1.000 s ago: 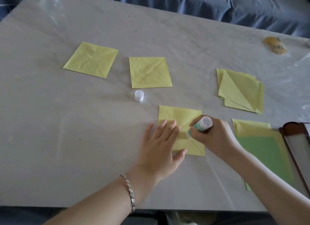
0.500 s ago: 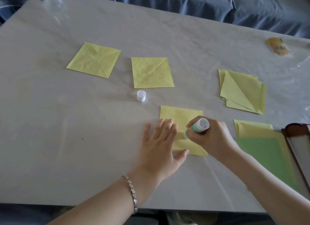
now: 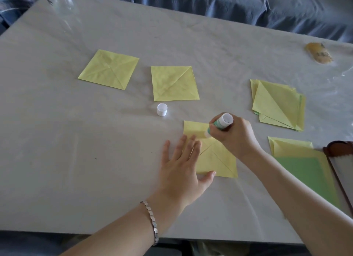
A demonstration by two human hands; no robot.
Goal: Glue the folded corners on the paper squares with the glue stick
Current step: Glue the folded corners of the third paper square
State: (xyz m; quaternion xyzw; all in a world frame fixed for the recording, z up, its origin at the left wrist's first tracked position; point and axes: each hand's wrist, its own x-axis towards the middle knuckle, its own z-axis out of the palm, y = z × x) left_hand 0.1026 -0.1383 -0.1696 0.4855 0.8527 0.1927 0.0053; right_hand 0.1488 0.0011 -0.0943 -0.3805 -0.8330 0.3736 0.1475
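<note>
Right hand (image 3: 236, 135) grips the glue stick (image 3: 219, 124), fingers (image 3: 214, 130) curled round the barrel, stick tilted, open tip down on the far part of the yellow paper square (image 3: 215, 160). Left hand (image 3: 183, 166) lies flat on that square's left edge, straight and spread, pressing paper to the table (image 3: 76, 160); thumb touches the square's near edge. Silver bracelet (image 3: 152, 223) on the left wrist. White cap (image 3: 162, 109) stands alone, off the stick, just beyond the square.

Containers: clear bottle (image 3: 61, 0) at the far left corner, mostly cut off, contents cannot tell. Brown case (image 3: 340, 160) at the right edge, partly out of view, something pale inside, unclear what.

Two more folded yellow squares lie flat farther back: one on the left (image 3: 108, 69), one in the middle (image 3: 174, 83), apart from each other. Stack of folded yellow squares (image 3: 277, 105) sits to the right. Nearer, beside the case, loose yellow and green sheets (image 3: 305, 171) overlap. Small yellowish object (image 3: 318, 53) at far right, blurred.

Table has a pale grey, wrinkled covering. Blue fabric (image 3: 229, 3) runs behind the far edge.
</note>
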